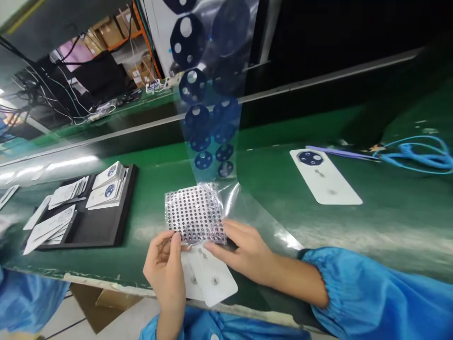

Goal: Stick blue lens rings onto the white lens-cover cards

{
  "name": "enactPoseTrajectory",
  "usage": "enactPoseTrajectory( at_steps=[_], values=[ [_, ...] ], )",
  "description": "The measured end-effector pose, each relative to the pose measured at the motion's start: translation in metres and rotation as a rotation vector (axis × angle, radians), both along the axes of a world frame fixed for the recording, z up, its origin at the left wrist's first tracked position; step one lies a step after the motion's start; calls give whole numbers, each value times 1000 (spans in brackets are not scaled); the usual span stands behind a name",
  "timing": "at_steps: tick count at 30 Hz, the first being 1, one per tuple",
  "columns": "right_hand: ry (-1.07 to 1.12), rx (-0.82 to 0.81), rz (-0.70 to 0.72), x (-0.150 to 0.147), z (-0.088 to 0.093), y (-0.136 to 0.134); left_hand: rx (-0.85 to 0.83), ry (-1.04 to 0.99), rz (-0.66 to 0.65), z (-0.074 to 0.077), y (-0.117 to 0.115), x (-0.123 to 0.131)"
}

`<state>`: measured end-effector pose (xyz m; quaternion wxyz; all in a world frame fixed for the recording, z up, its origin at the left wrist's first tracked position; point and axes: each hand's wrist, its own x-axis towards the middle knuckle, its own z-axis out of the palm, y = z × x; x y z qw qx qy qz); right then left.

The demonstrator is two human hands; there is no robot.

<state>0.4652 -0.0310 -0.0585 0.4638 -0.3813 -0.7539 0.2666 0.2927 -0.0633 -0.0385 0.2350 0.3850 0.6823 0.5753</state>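
Observation:
My left hand (165, 267) pinches the lower left edge of a clear sheet (194, 212) covered in rows of small dark dots. The sheet's lower right corner is gripped by my right hand (249, 250), with the thumb along its bottom edge. Just below the sheet, white phone back panels (215, 283) overlap on the bench, partly covered by my hands. From the sheet's far side a clear film strip (203, 160) stretches away and upward, bearing dark blue round camera-lens pieces with holes. More clear film (262, 217) spreads out beside my right hand.
On the left stands a black divided tray (95, 226) with stacks of white panels. To the right lie a single white panel (325, 182), a purple pen-like tool (341, 153) and a coiled blue cord (417, 153). A co-worker's blue sleeve (28, 297) shows at lower left.

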Motion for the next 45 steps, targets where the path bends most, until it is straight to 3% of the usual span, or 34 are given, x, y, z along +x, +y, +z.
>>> enactPoseTrajectory(
  at_steps=[4, 10, 21, 28, 31, 35, 38, 41, 45],
  values=[
    [61, -236, -3, -2, 4, 6, 70, 72, 53, -2, -3, 2],
    [219, -491, 116, 1, 8, 11, 110, 118, -34, -11, -6, 5],
    [237, -528, 122, 2, 11, 12, 108, 136, -51, -11, -5, 5],
    [213, -590, 82, 0, 3, 13, 85, 106, -93, -19, -9, 0],
    [203, -562, 90, 0, 1, 14, 147, 217, -139, -20, -9, -2],
    [172, -506, 94, 0, 0, 14, 314, 616, -145, -17, -7, -3],
    [148, -425, 140, 1, -1, 12, 406, 880, -276, -15, -6, -2],
    [133, -312, 168, 0, -3, 11, 444, 939, -446, -16, -6, -1],
    [125, -111, 198, -1, -6, 11, 482, 895, -502, -19, -4, -1]
  ],
)
